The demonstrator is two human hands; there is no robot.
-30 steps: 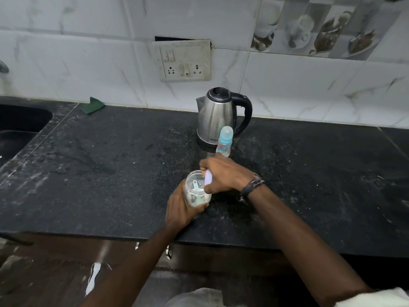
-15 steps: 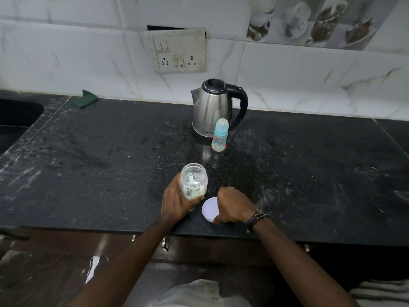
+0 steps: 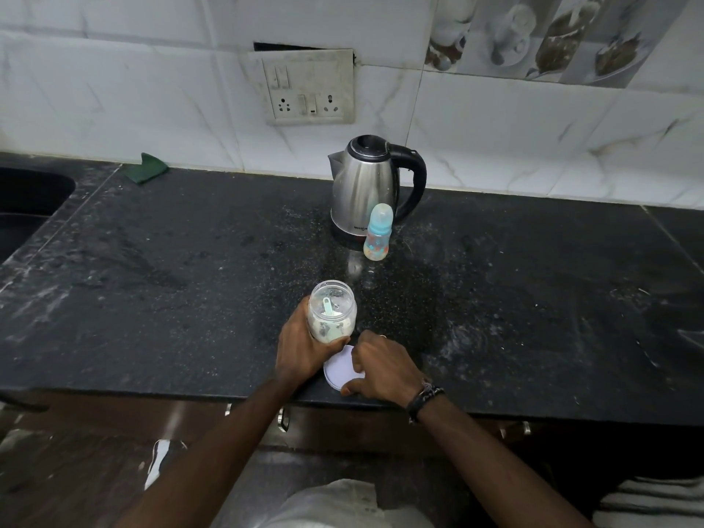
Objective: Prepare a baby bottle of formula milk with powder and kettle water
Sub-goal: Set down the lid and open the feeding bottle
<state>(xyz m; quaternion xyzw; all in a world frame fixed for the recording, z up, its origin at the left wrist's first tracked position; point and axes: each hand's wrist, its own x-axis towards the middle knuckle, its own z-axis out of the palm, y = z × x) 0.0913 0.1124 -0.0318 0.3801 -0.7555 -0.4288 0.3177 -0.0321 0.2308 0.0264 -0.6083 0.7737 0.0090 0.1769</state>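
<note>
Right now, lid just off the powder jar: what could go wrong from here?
1. The lid lies close to the counter's front edge, under the right hand; a nudge could drop it.
2. The open powder jar is tilted in the left hand's grip; powder might spill.
3. The baby bottle is capped and stands right by the kettle; lifting the kettle could topple it.

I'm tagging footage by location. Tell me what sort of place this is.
Most likely a home kitchen: a black speckled stone countertop backed by white marble-look wall tiles, a dark sink basin set in at far left, and a stainless steel electric kettle below a wall socket panel.
</note>
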